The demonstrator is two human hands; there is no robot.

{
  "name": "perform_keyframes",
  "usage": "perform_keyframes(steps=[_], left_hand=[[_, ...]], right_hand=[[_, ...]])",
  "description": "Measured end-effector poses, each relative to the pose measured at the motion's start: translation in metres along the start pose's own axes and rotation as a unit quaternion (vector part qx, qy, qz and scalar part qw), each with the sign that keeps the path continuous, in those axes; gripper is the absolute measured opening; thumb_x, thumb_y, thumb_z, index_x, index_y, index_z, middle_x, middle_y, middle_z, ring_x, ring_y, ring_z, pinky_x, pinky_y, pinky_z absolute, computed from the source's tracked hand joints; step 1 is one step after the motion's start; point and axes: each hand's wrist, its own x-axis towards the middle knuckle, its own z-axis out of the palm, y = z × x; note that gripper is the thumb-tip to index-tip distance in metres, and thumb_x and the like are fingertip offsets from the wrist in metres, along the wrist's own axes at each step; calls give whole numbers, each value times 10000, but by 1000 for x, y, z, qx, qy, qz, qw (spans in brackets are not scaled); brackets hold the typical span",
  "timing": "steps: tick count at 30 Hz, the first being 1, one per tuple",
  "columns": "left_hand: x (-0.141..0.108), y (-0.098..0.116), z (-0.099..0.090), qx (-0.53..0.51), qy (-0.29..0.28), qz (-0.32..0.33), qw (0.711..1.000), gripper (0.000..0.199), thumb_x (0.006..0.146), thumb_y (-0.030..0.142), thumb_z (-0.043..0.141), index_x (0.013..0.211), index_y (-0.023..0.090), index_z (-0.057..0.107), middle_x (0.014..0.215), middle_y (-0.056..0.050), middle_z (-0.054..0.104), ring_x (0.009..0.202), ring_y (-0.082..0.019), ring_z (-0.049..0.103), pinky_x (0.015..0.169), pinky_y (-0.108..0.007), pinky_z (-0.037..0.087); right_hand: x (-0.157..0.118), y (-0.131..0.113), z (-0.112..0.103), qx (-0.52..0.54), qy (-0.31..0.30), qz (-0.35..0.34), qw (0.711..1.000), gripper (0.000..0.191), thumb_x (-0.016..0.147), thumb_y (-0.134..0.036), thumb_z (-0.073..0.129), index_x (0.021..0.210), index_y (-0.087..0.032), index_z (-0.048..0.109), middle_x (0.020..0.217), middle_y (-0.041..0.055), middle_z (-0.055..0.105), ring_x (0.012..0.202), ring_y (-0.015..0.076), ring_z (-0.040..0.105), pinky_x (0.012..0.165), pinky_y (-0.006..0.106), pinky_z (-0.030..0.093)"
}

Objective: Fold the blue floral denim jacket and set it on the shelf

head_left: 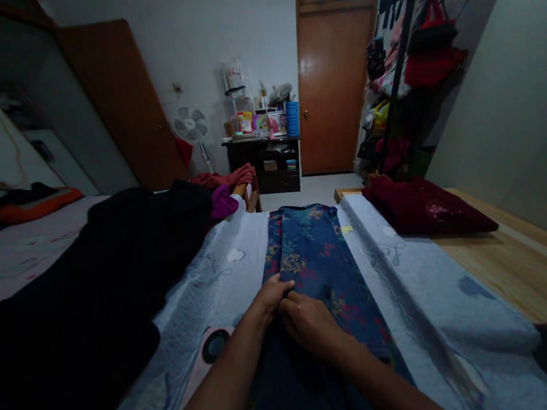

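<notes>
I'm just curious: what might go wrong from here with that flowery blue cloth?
Two things, perhaps. The left hand and right hand meet on the floral cloth, so a tug there could leave it creased or skewed. Also, a pink device with a round dark disc lies on the pale sheet, partly hidden behind the left forearm; a sideways sweep of that arm might nudge it.

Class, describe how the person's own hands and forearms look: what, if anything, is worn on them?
The left hand and right hand are bare, without gloves. The left forearm and right forearm show no sleeve, watch or bracelet, and both taper toward the wrist. The dim picture cannot settle whether a thin ring is worn.
</notes>
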Motion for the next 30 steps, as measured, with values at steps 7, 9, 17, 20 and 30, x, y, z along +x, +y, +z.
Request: perform_keyframes(steps=[7, 9, 17, 20, 30], left_hand=[[-18, -14, -10, -24, 0, 10, 1000, 243, 638, 85, 651, 870, 144, 612, 726, -11, 664, 631, -134, 616, 673, -259, 505], [-25, -20, -11, -35, 0, 3, 999, 238, 646, 107, 650, 869, 157, 587, 716, 2, 650, 602, -125, 607, 652, -254, 508], [-50, -40, -15, 55, 39, 54, 996, 876, 612, 100, 687, 1396, 218, 315, 854, 5, 659, 669, -140, 632, 657, -247, 492], [-61, -38, -19, 98, 30, 62, 993, 985, 605, 75, 672, 1473, 246, 239, 898, -4, 650, 679, -135, 619, 627, -229, 467], [-76, -44, -21, 220, 70, 59, 971, 571, 644, 90, 622, 1212, 140, 623, 1069, -86, 693, 908, -189, 630, 759, -246, 484]], right_hand=[[-27, 11, 5, 7, -22, -5, 1000, 416, 777, -242, 632, 1183, -211, 547, 1160, 86, 591, 1075, 248, 530, 924, 363, 399], [-35, 14, 8, -23, -22, 16, 999, 627, 713, -263, 690, 1299, -201, 477, 1237, 116, 550, 1141, 290, 480, 971, 423, 368], [-54, 29, 2, 59, -60, 10, 996, 497, 737, -270, 690, 1215, -195, 572, 1191, 90, 567, 1098, 241, 525, 951, 363, 406], [-50, 42, -7, 136, -36, 28, 990, 346, 814, -260, 621, 1147, -170, 600, 1108, 85, 628, 1022, 210, 586, 900, 326, 440], [-56, 71, 3, 108, -8, 109, 988, 479, 763, -105, 559, 1237, -167, 542, 1247, 126, 598, 1185, 241, 535, 1011, 380, 387]])
